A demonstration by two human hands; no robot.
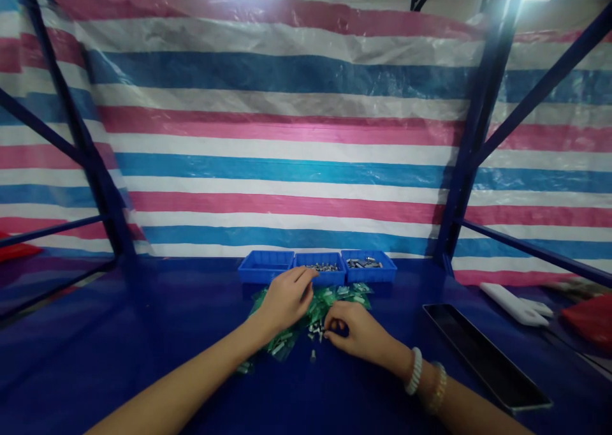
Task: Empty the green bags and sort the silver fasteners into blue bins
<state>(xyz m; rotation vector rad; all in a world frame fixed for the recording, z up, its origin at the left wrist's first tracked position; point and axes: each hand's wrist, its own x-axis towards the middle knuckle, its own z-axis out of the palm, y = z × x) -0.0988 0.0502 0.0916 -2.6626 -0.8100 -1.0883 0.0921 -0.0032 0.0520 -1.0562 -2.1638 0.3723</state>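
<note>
My left hand (287,298) reaches forward over a heap of small green plastic bags (335,294), its fingertips close to the middle blue bin (321,270); the fingers are curled, and what they hold is hidden. My right hand (356,333) rests on the blue table beside a small pile of loose metal parts (315,330), fingers curled in a pinch on something I cannot make out. The middle bin and the right blue bin (369,266) hold small metal parts. The left blue bin (265,266) looks empty.
A dark flat tray (482,355) lies at the right on the blue table (143,333). Beyond it lies a white object (514,304), with something red (590,320) at the far right. A striped tarp (287,135) and blue rack posts (471,135) close the back.
</note>
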